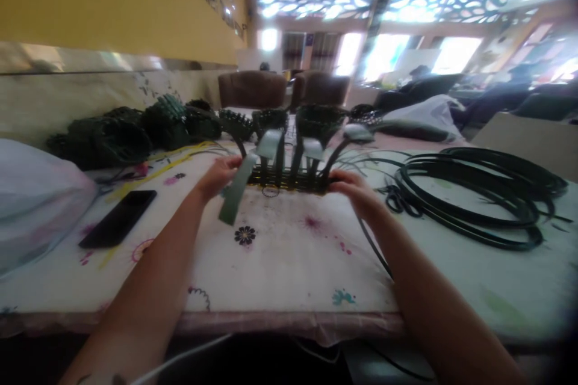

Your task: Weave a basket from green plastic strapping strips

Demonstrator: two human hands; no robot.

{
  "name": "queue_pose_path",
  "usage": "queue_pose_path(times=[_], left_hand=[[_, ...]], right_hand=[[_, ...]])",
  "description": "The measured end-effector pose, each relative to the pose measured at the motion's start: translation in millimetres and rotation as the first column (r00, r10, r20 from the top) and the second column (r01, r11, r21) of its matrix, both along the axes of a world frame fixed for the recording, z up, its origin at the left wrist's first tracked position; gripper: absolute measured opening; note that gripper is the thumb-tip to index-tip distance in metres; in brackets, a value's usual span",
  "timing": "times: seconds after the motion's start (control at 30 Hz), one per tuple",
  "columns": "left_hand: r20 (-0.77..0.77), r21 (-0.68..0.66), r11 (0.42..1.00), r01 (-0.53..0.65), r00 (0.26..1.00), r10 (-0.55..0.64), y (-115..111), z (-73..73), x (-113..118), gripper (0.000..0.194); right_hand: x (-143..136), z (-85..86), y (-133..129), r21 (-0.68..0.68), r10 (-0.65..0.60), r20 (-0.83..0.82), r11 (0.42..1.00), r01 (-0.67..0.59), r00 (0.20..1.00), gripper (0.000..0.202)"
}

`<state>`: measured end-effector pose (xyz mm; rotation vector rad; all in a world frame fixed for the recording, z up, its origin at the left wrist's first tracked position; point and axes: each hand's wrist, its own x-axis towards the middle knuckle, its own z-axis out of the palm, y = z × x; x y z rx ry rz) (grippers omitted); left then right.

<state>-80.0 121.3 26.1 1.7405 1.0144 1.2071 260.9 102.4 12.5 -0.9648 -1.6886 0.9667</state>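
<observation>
Between my hands, low over the table, is a partly woven basket [289, 178] of dark green plastic strips. Its upright strips splay outward, several with bent pale tips, and one long strip [236, 192] hangs down at the near left. My left hand [220, 175] is closed on the basket's left end, fingers curled behind it. At the right end my right hand [350, 185] grips the basket, thumb and fingers on the woven edge. A thin dark strip runs from near my right hand down to the table, passing behind my forearm.
A black phone [118, 218] lies at left beside a white plastic bag [36, 198]. Coils of dark green strip [469, 198] and scissors [403, 200] are at right. Several dark green woven pieces [115, 135] line the back of the flowered tablecloth [289, 264].
</observation>
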Motion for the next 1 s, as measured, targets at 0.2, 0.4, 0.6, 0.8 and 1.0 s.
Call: queue_pose_path(times=[0.2, 0.4, 0.6, 0.8, 1.0], left_hand=[[-0.076, 0.141, 0.987, 0.072, 0.995, -0.061, -6.3, 8.0, 0.3, 0.02], [-0.237, 0.243, 0.966, 0.092, 0.971, -0.032, -1.5, 0.7, 5.5, 0.03], [-0.466, 0.247, 0.952, 0.18, 0.884, -0.046, -3.8, -6.2, -0.5, 0.022], [-0.63, 0.366, 0.914, 0.176, 0.769, 0.105, -42.4, -44.9, -20.1, 0.021], [-0.715, 0.418, 0.875, 0.245, 0.682, 0.151, -62.3, -69.5, -43.4, 0.028]], right_hand=[[4.7, 2.1, -0.9, -0.043, -0.035, -0.08, 0.999, 0.032, 0.996, 0.01], [7.4, 3.8, 0.6, -0.046, -0.078, -0.046, 0.996, 0.076, 0.996, 0.012], [15.0, -8.0, -7.3, 0.09, -0.017, 0.142, 0.996, 0.004, 0.99, 0.019], [9.0, -38.0, -47.0, 0.287, -0.068, 0.545, 0.952, -0.11, 0.836, 0.022], [1.5, -41.3, -80.5, 0.561, -0.326, 0.664, 0.812, -0.16, 0.673, 0.03]])
